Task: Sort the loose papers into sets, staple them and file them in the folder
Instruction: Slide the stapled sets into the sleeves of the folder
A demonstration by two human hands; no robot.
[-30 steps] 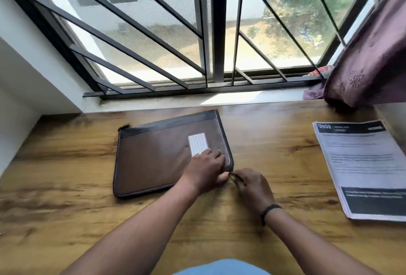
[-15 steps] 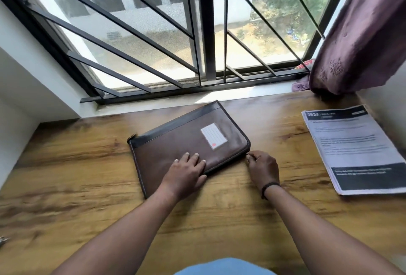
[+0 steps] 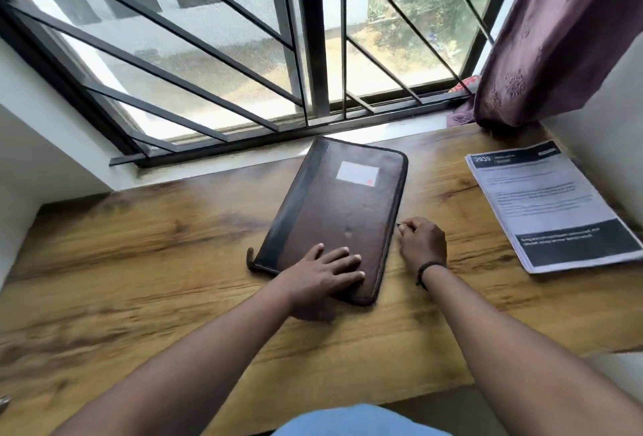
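Observation:
A brown zip folder [image 3: 334, 206] with a white label lies on the wooden desk [image 3: 146, 261], its long side running away from me toward the window. My left hand [image 3: 327, 272] presses flat on the folder's near end with straight fingers. My right hand [image 3: 422, 244] sits at the folder's right edge and pinches the small metal zip pull [image 3: 399, 225]. A stack of printed papers [image 3: 549, 206] with dark bands lies on the desk at the right, apart from both hands.
A barred window [image 3: 313, 53] and its sill run along the desk's far edge. A purple curtain [image 3: 556, 35] hangs at the far right corner. A white wall borders the desk on the left. A small metal object [image 3: 4, 402] shows at the left frame edge.
The folder has turned from lying crosswise to lying lengthwise. My right hand has followed the zip pull round the corner and along the right edge. My left hand shifted to the near end.

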